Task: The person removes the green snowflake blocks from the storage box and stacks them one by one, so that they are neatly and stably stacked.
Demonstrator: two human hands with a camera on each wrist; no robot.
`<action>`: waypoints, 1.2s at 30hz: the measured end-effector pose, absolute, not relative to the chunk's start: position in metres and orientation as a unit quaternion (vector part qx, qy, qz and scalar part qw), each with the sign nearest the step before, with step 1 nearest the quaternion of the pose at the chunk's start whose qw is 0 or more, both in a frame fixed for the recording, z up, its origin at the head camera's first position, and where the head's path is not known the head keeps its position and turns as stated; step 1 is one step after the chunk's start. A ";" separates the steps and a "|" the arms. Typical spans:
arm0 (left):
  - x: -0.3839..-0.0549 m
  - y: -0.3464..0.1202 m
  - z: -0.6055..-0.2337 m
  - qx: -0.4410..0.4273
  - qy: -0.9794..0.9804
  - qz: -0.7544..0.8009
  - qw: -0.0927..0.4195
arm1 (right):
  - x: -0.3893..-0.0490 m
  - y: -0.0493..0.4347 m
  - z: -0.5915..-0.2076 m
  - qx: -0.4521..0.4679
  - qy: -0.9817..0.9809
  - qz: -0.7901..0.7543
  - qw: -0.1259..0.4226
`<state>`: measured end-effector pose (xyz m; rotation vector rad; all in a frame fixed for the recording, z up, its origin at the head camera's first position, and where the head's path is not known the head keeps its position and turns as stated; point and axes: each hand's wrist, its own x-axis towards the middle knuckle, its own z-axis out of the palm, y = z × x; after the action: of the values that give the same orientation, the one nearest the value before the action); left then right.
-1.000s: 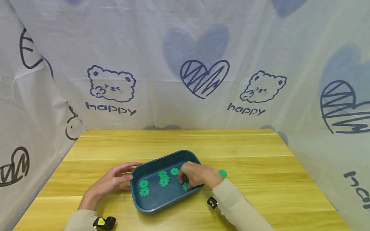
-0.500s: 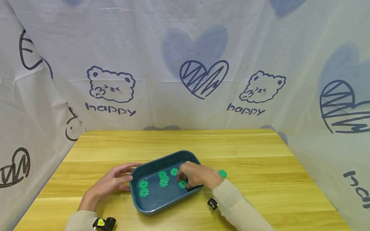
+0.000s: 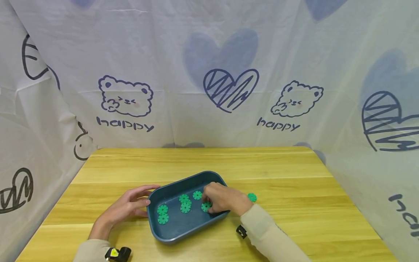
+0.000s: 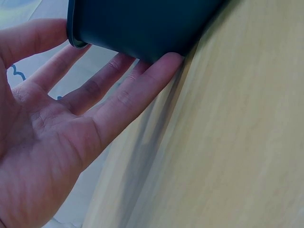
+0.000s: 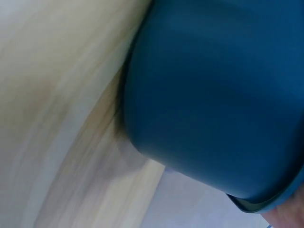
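A dark blue rectangular tray (image 3: 178,228) with rounded corners sits on the wooden table. Several green notched building discs (image 3: 185,207) lie in it, singly or overlapping. At the tray's left end is my left hand (image 3: 126,203); in the left wrist view its thumb touches the rim and its extended fingers (image 4: 147,85) rest along the outer wall. Reaching over the right end, my right hand (image 3: 222,198) has its fingers curled down inside, with thumb and fingers at the edges of one green disc (image 3: 206,207). Its fingertips are partly hidden.
One more green disc (image 3: 252,197) lies on the table (image 3: 288,218) outside the tray, just beyond the right wrist. A white printed cloth (image 3: 183,120) hangs behind the table and along both sides. The tray's wall (image 5: 213,95) fills much of the right wrist view.
The green disc at my right hand has shifted slightly left and away from me, and more of it shows. My left hand and the tray stay nearly where they were.
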<state>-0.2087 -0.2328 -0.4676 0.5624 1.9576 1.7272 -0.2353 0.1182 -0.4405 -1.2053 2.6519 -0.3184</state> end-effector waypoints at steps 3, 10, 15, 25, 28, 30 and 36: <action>-0.209 -0.233 -0.468 0.204 0.713 0.629 0.235 | -0.236 0.119 -0.441 -0.413 0.900 -0.103 0.098; -0.209 -0.233 -0.468 0.203 0.714 0.628 0.234 | -0.237 0.122 -0.442 -0.446 0.883 -0.134 0.057; -0.208 -0.233 -0.469 0.207 0.711 0.630 0.234 | -0.238 0.125 -0.439 -0.469 0.866 -0.174 0.030; -0.208 -0.233 -0.468 0.207 0.710 0.632 0.232 | -0.232 0.141 -0.415 -0.442 0.866 -0.231 0.034; -0.208 -0.233 -0.468 0.207 0.710 0.632 0.231 | -0.230 0.150 -0.409 -0.421 0.873 -0.243 0.039; -0.208 -0.233 -0.468 0.207 0.710 0.632 0.231 | -0.230 0.157 -0.406 -0.406 0.879 -0.247 0.037; -0.208 -0.233 -0.468 0.210 0.709 0.633 0.230 | -0.227 0.179 -0.402 -0.372 0.890 -0.262 0.023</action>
<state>-0.2080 -0.2328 -0.4679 0.5766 1.9507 1.7411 -0.2271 0.1790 -0.4021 -1.1520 2.7575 -0.8101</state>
